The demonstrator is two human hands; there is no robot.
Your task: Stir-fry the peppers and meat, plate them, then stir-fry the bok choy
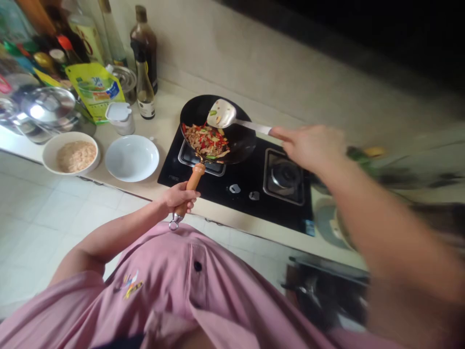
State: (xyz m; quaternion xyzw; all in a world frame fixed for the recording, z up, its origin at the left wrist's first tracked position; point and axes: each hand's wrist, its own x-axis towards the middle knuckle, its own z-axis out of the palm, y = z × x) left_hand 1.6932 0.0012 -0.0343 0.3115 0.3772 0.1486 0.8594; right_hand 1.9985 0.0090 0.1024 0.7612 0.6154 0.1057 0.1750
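My left hand (180, 198) is wrapped round the wooden handle of a black wok (241, 140), which rests on the left burner of the stove. Sliced meat with red and green peppers (207, 140) lies toward the wok's left side. Closed on the wooden end of a metal spatula (254, 127) is my right hand (308, 145), a little blurred, above the stove's right half. The spatula's wide blade is over the far part of the wok, with a few bits of food on it.
A black glass stove (250, 206) has a second burner (285, 175) at right. Left of it stand a white plate (132, 158), a bowl of pale grainy food (76, 154), a lidded jar (120, 118), a green pouch (95, 91), bottles (145, 92) and a steel pot (51, 109).
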